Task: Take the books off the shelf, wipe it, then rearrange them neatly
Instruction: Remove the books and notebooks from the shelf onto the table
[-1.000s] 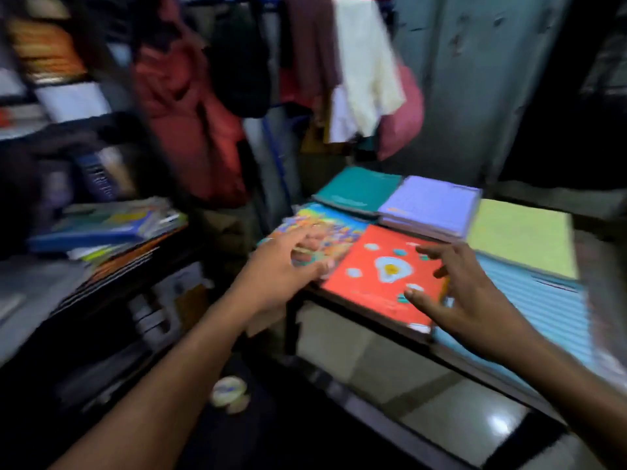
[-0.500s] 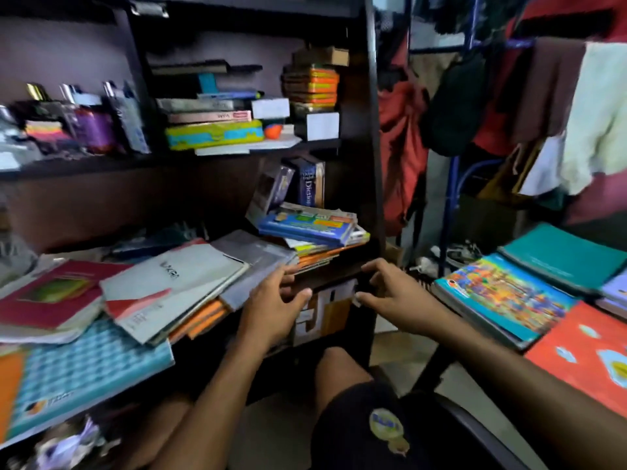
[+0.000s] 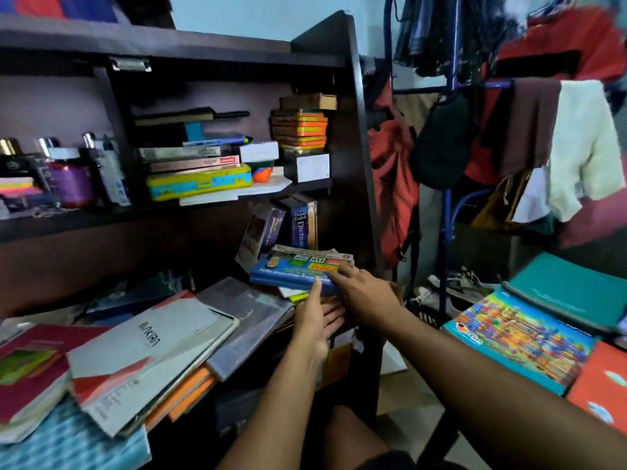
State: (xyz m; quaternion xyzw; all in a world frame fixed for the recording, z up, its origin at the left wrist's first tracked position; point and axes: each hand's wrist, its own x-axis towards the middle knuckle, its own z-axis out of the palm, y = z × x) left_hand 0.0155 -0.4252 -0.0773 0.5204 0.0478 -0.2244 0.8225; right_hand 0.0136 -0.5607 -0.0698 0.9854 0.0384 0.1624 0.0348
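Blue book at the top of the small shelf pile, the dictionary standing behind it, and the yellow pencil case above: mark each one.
blue book [image 3: 288, 272], head view, on its front cover.
dictionary [image 3: 300, 226], head view, on its spine.
yellow pencil case [image 3: 200, 180], head view, on its long front side.

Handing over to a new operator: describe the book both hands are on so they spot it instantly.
Start at the dark bookshelf and drop to its lower shelf, right end, below the upright dictionary. The blue book tops a small stack, the left hand and right hand touching it; only it has yellow and red cover labels.
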